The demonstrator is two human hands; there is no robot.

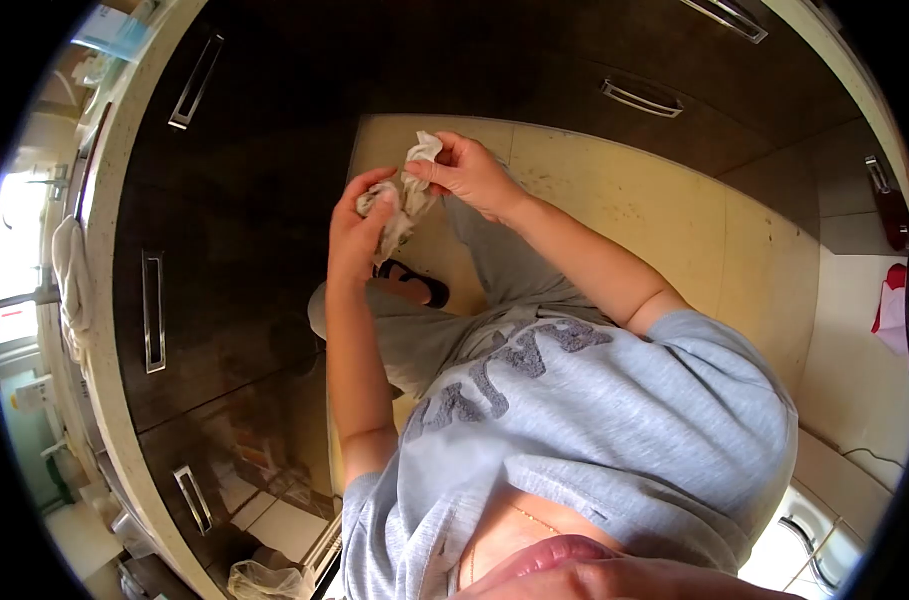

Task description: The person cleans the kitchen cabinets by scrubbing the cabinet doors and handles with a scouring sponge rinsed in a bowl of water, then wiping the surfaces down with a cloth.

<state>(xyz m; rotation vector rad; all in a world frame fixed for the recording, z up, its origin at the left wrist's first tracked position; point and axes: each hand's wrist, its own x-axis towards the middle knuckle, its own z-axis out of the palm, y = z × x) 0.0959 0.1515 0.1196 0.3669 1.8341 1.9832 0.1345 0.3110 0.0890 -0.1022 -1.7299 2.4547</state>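
Observation:
A crumpled, off-white wet wipe or thin cloth [402,212] with greyish stains hangs between my two hands, above the floor and my bent legs. My left hand [358,232] has its fingers and thumb closed round the lower, bunched part. With thumb and fingertips, my right hand [470,178] pinches the upper end, where a whiter tip sticks out. Folds hide part of the cloth, so its full size and exact kind cannot be made out.
Dark glossy cabinets [264,250] with metal handles [154,312] curve round the left and far sides. A pale counter edge [109,330] runs along the left, with a draped cloth [71,285] on it. The yellowish tiled floor [634,205] has dark specks. A clear plastic bag [266,580] shows at the lower left.

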